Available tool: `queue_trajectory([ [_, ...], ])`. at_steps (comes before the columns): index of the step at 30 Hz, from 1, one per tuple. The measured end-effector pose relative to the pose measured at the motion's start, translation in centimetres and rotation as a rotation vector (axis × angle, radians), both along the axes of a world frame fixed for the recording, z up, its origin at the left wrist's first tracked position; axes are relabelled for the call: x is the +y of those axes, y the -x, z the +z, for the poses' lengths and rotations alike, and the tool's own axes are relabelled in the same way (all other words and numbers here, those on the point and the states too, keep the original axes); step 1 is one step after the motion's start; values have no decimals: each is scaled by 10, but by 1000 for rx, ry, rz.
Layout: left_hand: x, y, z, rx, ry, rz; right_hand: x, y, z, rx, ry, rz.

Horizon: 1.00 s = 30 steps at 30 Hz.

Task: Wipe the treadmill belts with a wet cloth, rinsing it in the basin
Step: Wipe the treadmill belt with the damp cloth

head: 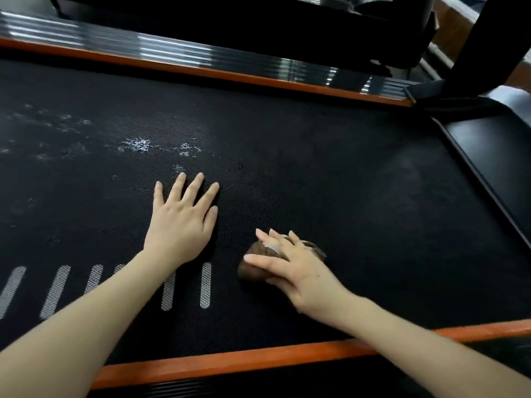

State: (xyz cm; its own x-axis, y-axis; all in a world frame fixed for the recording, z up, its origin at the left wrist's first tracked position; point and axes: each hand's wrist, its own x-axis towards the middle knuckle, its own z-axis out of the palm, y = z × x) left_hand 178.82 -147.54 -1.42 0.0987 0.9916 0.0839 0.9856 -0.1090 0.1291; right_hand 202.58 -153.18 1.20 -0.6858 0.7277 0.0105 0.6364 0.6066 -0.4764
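Belt: the treadmill belt (330, 173) is lying flat under both hands, black and textured, its long axis running left to right across the person's front, between an orange rail (230, 360) on the near side of the hands and another orange rail (201, 71) on the far side.

Cloth: the brown cloth (253, 264) is sitting bunched on the belt directly beneath the right hand (296, 265), showing at the thumb side and past the fingertips.

Right hand: it is pressing down on the cloth with fingers spread and slightly curled over it, palm down, the forearm reaching in from the near right over the near rail.

Left hand: the left hand (184, 219) is lying open and flat on the bare belt, fingers splayed, holding nothing, just to the left of the cloth and a little further out.

Dirt: pale dusty marks (138, 145) are lying beyond the left hand and off to its left, well apart from the cloth; the belt to the right of the right hand is looking darker and cleaner.

Key relation: the soiled stretch is lying to the far left of the cloth, so the right hand, the only one carrying the cloth, is probably needing to sweep leftward and outward, past the braced left hand.

White stripes: short white stripes (205, 284) are showing on the belt near the left forearm.

Basin: none is appearing in view.
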Motion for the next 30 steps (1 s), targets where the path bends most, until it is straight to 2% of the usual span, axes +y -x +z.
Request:
queue_trajectory([
  [2, 1, 0, 1, -3, 4, 3, 34, -7, 4, -55, -25, 23],
  [6, 10, -1, 6, -43, -24, 10, 130, 7, 6, -40, 0, -482],
  [7, 17, -3, 9, -44, -45, 21, 142, 10, 5, -39, -1, -533],
  [10, 43, -13, 11, -84, -72, 67, 148, 8, 6, -31, 73, -526],
  [12, 53, -17, 6, -75, -54, 100, 140, 8, 17, 112, 142, -529],
  [15, 55, -17, -2, -60, -53, 122, 128, 6, 42, 703, 465, -673],
  [17, 54, -17, -2, -57, -69, 120, 120, -1, 56, 995, 866, -704],
  [19, 55, -17, -2, -45, -75, 118, 111, -5, 63, 1063, 1208, -681],
  [21, 55, -18, -1, -47, -69, 114, 109, -5, 71, 1089, 1316, -714],
  [22, 54, -18, -1, -50, -65, 113, 111, -5, 75, 1055, 1260, -793],
  [23, 54, -17, -1, -51, -61, 113, 113, -8, 81, 900, 1052, -852],
  [24, 54, -17, 0, -53, -59, 112, 114, -17, 84, 640, 739, -895],
  [26, 54, -18, 1, -54, -57, 110, 117, -36, 86, 131, -36, -1046],
  [27, 54, -18, 2, -55, -53, 112, 113, -35, 88, 72, -256, -1010],
  [29, 53, -19, 2, -56, -39, 110, 88, -11, 85, 168, -440, -769],
  [30, 53, -19, 1, -55, -40, 107, 74, 8, 80, 119, -502, -606],
])
